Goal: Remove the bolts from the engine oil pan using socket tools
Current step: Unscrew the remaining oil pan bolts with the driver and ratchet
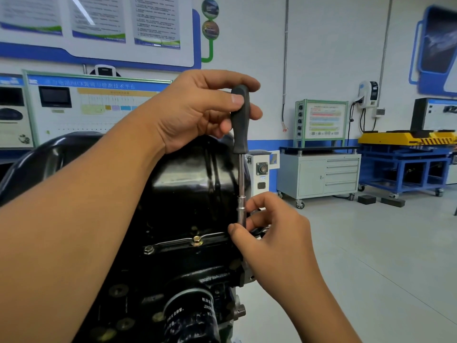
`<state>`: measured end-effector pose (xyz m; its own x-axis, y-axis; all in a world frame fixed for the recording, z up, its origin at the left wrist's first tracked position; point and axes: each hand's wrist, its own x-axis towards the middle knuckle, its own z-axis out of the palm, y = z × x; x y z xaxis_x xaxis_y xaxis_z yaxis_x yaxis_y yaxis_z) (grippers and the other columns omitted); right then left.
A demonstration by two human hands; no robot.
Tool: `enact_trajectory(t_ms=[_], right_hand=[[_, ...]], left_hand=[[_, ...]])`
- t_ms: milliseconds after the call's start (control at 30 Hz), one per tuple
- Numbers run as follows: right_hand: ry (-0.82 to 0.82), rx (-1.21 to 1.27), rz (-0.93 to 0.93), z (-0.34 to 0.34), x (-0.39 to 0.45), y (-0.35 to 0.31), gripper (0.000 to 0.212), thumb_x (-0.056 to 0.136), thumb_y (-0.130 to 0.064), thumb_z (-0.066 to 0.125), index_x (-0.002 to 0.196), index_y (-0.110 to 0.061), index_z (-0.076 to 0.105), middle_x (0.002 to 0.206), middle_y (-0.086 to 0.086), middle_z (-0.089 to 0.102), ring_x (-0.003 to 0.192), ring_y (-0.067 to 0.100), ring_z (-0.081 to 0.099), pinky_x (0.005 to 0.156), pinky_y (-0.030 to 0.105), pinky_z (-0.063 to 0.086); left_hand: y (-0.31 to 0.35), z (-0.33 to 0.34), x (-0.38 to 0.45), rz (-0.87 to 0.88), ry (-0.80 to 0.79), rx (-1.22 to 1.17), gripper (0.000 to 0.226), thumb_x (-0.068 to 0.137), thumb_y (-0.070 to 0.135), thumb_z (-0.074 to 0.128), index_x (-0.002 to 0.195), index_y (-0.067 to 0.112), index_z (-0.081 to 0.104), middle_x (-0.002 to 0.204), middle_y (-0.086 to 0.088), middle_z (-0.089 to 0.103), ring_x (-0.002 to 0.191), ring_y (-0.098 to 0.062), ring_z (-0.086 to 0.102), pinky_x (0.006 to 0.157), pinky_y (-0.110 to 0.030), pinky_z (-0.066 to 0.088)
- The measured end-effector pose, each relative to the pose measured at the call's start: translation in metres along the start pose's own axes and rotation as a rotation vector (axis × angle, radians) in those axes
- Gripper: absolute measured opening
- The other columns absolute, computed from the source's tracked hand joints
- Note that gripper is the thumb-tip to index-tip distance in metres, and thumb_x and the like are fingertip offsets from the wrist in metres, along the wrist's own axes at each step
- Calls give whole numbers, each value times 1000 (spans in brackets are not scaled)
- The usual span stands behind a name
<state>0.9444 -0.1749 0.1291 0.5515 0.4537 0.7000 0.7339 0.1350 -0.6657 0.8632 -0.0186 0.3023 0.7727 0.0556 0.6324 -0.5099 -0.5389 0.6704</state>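
- Far left, I see my left forearm crossing over the glossy black engine oil pan, which bulges up in the middle of the view.
- My left hand is curled round the top of the black-handled socket driver; thumb and fingers wrap its dark grip, and the tool stands upright.
- Below, on the oil pan's flange, I see a brass-coloured flanged bolt seated in place, with a silver-grey hex bolt just left of it.
- Lower still sits a black cylindrical oil filter with white lettering.
- The driver's chrome shaft runs down into a silver socket at the pan's right edge; I cannot tell what the socket sits on, as my fingers hide its tip.
- My right hand pinches that socket between thumb and fingertips.
- Further right stand a grey wheeled drawer cabinet and a blue steel frame cart with a yellow top.
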Motion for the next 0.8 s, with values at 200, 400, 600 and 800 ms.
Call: enact_trajectory(t_ms=[200, 400, 600, 800], right_hand=[[0, -13, -17, 0, -1, 0, 29, 77, -23, 83, 80, -35, 57, 69, -16, 66, 62, 4, 61, 57, 7, 42], [2, 2, 2, -2, 0, -1, 29, 76, -27, 86, 80, -35, 58, 69, -15, 67, 60, 3, 60, 57, 8, 43], [-5, 33, 23, -5, -1, 0, 29, 73, -30, 89, 80, -36, 60, 70, -14, 68, 60, 0, 58, 56, 8, 42], [-12, 37, 12, -5, 1, -1, 30, 72, -28, 90, 77, -34, 61, 68, -15, 69, 63, -1, 59, 59, 7, 43]], left_hand=[[-6, 3, 1, 68, 99, 41, 19, 84, 18, 76, 102, 14, 71, 77, -2, 70, 60, -16, 48, 49, -21, 42], [-5, 3, 1, 53, 82, 48, 21, 85, 20, 78, 105, 18, 73, 81, -5, 72, 51, -8, 51, 50, -20, 45], [-2, 0, 0, 29, 21, 16, 27, 94, 12, 66, 119, 18, 72, 103, -21, 76, 54, -9, 58, 56, -21, 51], [-5, 3, 1, 39, 116, -14, 30, 73, 27, 85, 97, 18, 68, 76, -4, 65, 58, -16, 44, 49, -23, 40]])
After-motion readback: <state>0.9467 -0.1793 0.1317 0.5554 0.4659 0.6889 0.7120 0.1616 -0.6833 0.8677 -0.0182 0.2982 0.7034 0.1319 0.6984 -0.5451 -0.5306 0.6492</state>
